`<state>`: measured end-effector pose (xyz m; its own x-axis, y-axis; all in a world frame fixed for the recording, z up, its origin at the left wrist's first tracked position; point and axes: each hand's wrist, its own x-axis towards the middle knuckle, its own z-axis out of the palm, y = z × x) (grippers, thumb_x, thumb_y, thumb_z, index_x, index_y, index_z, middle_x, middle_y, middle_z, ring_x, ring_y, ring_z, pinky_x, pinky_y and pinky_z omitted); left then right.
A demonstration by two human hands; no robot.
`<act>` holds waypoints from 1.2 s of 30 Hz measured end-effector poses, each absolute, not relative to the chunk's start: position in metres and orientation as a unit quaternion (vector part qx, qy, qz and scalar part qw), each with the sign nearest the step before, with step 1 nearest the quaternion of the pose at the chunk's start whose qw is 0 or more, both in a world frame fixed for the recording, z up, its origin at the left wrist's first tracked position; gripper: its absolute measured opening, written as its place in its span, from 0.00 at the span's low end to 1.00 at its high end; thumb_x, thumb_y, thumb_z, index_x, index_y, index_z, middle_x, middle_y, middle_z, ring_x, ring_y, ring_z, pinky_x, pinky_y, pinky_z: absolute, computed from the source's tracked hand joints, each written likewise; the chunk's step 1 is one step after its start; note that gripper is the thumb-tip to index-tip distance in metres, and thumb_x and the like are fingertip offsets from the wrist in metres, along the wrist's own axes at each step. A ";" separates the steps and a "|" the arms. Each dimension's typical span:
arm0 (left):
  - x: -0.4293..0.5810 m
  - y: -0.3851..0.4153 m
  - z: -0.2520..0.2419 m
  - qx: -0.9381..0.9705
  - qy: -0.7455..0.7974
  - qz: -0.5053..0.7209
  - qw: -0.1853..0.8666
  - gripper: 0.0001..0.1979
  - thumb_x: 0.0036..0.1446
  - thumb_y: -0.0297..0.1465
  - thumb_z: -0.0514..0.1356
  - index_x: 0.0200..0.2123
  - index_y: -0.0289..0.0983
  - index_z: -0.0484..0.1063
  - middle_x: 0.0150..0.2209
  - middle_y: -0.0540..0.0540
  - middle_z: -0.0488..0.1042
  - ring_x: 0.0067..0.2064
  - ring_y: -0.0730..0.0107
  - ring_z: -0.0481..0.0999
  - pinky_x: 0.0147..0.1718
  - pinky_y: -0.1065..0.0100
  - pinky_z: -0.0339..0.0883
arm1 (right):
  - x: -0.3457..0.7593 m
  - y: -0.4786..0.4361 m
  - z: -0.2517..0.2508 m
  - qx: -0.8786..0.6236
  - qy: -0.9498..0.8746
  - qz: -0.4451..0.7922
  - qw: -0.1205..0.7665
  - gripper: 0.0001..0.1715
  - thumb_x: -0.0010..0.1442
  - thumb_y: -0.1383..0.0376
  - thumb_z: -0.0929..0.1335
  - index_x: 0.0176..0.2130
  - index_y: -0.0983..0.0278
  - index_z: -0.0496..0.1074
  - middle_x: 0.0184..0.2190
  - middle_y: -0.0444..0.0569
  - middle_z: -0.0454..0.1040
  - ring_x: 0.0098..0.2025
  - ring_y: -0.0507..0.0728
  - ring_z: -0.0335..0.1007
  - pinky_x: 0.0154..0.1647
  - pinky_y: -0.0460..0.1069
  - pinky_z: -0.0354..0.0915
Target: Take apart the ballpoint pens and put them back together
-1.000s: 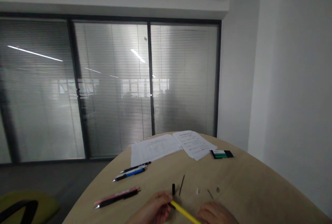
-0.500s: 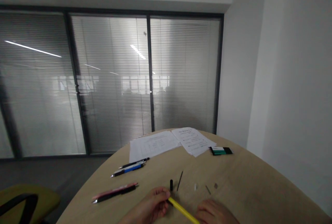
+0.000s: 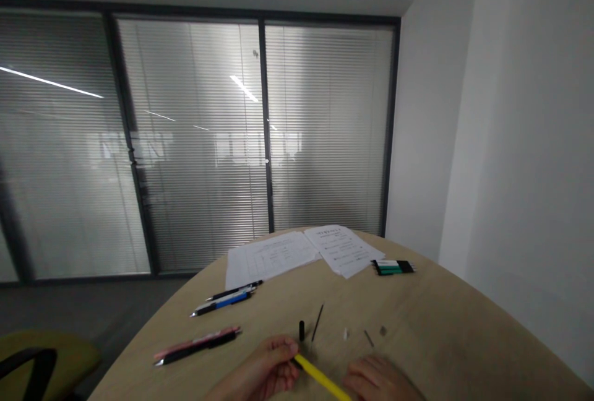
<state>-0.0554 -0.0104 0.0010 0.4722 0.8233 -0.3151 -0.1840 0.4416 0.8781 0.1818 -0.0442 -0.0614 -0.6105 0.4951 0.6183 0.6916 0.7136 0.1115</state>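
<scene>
At the bottom centre of the frame, the left hand (image 3: pixel 260 369) is clenched around a yellow plastic pen barrel (image 3: pixel 321 377), which slants down to the right. The right hand (image 3: pixel 377 381) lies loosely curled and empty, just beside the barrel's lower end. Just above them, on the pale wooden tabletop (image 3: pixel 427 320), are a short black cylindrical cap (image 3: pixel 301 330) and a thin dark refill (image 3: pixel 317 322).

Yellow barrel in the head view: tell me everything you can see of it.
The yellow barrel is a slim, straight tube of smooth-looking yellow plastic, probably a pen or pencil body. It slants down and right from the fingertips of the left hand, which pinch its upper end, and the frame's bottom edge cuts off its lower end. It passes close beside the right hand; contact cannot be told.
</scene>
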 end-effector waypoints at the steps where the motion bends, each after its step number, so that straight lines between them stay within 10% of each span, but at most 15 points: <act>1: -0.055 -0.010 0.001 0.412 0.385 0.334 0.755 0.15 0.35 0.36 0.69 0.22 0.34 0.67 0.14 0.51 0.70 0.16 0.80 0.67 0.18 0.78 0.58 | 0.182 -0.045 -0.056 -0.342 -0.885 -0.164 0.271 0.06 0.54 0.68 0.64 0.36 0.60 0.67 0.29 0.43 0.73 0.29 0.52 0.66 0.29 0.45 0.58; 12: -0.054 -0.010 0.003 0.412 0.386 0.321 0.760 0.16 0.35 0.36 0.69 0.22 0.34 0.66 0.14 0.51 0.71 0.16 0.80 0.68 0.18 0.79 0.58 | 0.167 -0.025 0.036 -0.384 -0.899 -0.138 0.160 0.15 0.53 0.72 0.62 0.43 0.64 0.66 0.37 0.48 0.72 0.38 0.55 0.65 0.39 0.49 0.59; 19: -0.057 -0.012 0.008 0.415 0.357 0.300 0.781 0.14 0.37 0.34 0.68 0.22 0.34 0.66 0.15 0.50 0.72 0.17 0.79 0.68 0.20 0.78 0.60 | 0.142 0.045 0.038 -0.346 -0.908 -0.233 -0.029 0.08 0.54 0.73 0.63 0.28 0.68 0.72 0.27 0.50 0.73 0.32 0.55 0.67 0.31 0.48 0.59; 36: -0.057 -0.010 0.006 0.378 0.364 0.318 0.790 0.10 0.41 0.30 0.67 0.22 0.33 0.68 0.15 0.50 0.72 0.17 0.79 0.69 0.19 0.79 0.61 | 0.137 0.057 0.026 -0.277 -0.929 -0.236 -0.062 0.09 0.52 0.74 0.63 0.28 0.68 0.72 0.26 0.50 0.75 0.31 0.56 0.69 0.29 0.48 0.59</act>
